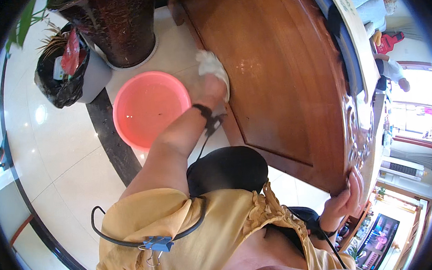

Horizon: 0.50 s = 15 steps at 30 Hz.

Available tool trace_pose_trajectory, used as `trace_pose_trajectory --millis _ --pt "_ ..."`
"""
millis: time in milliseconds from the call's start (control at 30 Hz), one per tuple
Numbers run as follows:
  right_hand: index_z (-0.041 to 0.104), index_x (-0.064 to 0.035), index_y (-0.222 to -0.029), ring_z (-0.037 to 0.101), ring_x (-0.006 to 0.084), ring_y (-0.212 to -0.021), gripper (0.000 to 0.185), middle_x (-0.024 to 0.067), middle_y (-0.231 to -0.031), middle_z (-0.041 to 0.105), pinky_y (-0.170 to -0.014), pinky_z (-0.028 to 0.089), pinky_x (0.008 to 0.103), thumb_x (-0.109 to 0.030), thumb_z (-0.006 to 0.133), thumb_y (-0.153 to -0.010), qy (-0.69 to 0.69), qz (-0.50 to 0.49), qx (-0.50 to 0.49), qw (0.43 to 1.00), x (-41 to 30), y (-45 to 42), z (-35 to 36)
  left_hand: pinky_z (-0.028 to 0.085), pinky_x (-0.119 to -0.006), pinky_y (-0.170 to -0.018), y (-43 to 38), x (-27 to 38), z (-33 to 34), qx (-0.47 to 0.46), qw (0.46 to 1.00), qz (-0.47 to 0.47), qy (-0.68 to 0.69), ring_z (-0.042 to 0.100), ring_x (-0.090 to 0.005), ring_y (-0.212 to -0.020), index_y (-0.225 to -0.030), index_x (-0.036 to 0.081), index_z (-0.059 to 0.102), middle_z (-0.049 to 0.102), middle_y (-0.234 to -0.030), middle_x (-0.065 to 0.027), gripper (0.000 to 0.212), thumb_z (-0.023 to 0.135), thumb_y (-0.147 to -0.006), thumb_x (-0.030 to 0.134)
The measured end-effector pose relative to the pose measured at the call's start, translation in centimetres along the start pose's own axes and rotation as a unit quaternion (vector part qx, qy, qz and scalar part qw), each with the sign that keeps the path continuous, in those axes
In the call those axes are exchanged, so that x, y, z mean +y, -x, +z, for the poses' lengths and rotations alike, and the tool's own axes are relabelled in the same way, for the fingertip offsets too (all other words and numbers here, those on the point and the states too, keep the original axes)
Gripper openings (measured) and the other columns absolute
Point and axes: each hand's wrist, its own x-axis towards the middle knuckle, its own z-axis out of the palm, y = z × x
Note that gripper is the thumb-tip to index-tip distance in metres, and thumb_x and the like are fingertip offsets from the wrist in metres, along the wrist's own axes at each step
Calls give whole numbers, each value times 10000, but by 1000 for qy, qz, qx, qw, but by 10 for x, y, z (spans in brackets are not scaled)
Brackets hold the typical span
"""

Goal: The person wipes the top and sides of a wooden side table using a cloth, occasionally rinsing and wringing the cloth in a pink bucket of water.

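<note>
My left hand [215, 88] is closed around a white cloth [211, 63] and presses it against the lower edge of a brown wooden furniture panel [275, 75]; hand and cloth are slightly blurred. Just beside that forearm, a pink plastic basin [115, 117] holding liquid stands on the tiled floor. My right hand [347, 193] lies on the glossy carved wood at the panel's upper corner, its fingers extended and holding nothing. Dark bands with cables circle both wrists.
A bin lined with a black bag [63, 94] stands beside a tall dark pot [120, 33]. A cable held by a blue binder clip [159, 244] crosses my yellow sleeve. Dark blue cushioning [350, 63] lies beyond the panel. A person [394, 70] is in the background.
</note>
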Motion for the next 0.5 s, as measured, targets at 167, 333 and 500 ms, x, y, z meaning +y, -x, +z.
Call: trace_pose_trajectory --millis 167,333,500 --pt "627 86 -1130 621 341 -1075 337 229 -1153 641 -950 501 411 -85 397 -952 -62 -18 -15 998 7 -7 6 409 -437 -1008 104 -15 43 75 982 107 140 587 -390 -1075 -1212 -16 579 636 -1129 -230 405 390 -1008 277" --pt "655 50 -1095 628 326 -1063 278 194 -1130 662 -969 467 392 -9 484 -885 -39 -14 -15 999 -4 -13 -5 482 -397 -944 98 -5 -82 -131 608 -96 777 609 -239 -975 -1171 98 606 648 -1050 -84 401 414 -1016 415" --pt "673 23 -1052 648 314 -1021 246 168 -1067 688 -929 485 374 10 544 -842 -57 -24 29 998 -3 -16 -1 459 -405 -980 12 35 -153 6 602 52 797 559 -255 -1140 -1304 54 480 575 -1248 -85 437 378 -1032 382"
